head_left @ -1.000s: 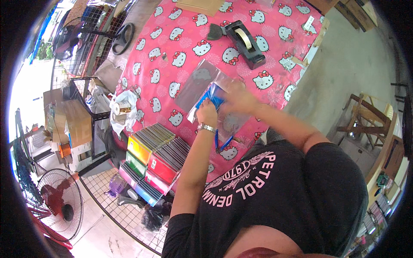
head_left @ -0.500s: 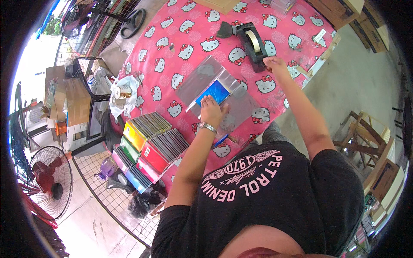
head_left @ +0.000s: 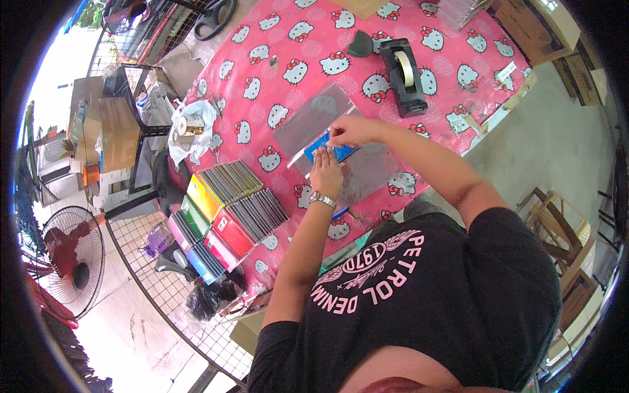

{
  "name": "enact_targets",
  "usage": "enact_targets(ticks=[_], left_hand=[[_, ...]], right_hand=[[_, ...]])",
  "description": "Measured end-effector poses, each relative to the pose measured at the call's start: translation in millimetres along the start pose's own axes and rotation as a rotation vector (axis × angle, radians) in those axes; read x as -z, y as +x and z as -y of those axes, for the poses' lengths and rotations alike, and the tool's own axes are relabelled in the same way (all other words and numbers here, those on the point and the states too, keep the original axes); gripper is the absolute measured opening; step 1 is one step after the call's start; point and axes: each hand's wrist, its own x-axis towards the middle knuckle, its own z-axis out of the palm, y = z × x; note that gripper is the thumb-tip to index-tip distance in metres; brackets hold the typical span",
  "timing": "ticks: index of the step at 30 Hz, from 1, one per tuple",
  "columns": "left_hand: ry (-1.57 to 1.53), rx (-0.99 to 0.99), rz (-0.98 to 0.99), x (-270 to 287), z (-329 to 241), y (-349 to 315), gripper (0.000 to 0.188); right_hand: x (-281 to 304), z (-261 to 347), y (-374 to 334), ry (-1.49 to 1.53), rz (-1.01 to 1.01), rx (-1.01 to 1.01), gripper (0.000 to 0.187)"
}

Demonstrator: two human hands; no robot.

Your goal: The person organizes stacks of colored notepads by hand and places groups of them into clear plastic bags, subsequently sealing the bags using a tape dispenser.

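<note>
Tbh I'd pin the blue notebook [head_left: 344, 153] with that flat left hand [head_left: 325, 173], since the right hand [head_left: 352, 131] is pinching something I can't make out.

My bare left grip [head_left: 326, 173] lies palm down with its fingers stretched forward and nearly together, a silver metal-link watch [head_left: 322, 198] around the wrist. That forearm [head_left: 301, 245] reaches up over the near edge of the pink, pattern-covered desk [head_left: 262, 85], its elbow only slightly bent. My bare right grip [head_left: 350, 131] has its fingers curled inward, just beyond my left fingertips; whether they pinch is too small to tell. My right elbow bends outward, the forearm [head_left: 426, 156] slanting in leftward.
</note>
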Motion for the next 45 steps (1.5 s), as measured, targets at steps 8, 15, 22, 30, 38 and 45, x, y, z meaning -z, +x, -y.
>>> enact_targets(ticks=[8,15,22,30,38,45], left_hand=[[-0.223,0.013,-0.2,-2.4,3.4,-8.1,0.055],[-0.273,0.049,-0.271,13.2,-13.3,-7.2,0.053],[-0.316,0.17,-0.41,11.8,-22.6,-21.7,0.059],[-0.718,0.091,-0.292,54.3,17.4,-33.6,0.056],[-1.769,0.325,-0.159,46.8,16.9,-46.9,0.038],[-1.735,0.26,0.123,63.0,28.3,-30.2,0.04]], right_hand=[[-6.9,-6.7,55.8,-1.104,0.107,-0.008,0.032],[-6.5,-5.3,41.5,-1.182,-0.009,-0.068,0.042],[36.0,-0.4,34.8,-1.165,-0.185,0.206,0.055],[12.6,74.2,21.0,-0.748,0.203,-0.179,0.083],[-9.6,-6.8,-75.3,0.454,0.07,-0.247,0.059],[-31.6,-19.7,-67.3,-0.453,-0.135,0.235,0.034]])
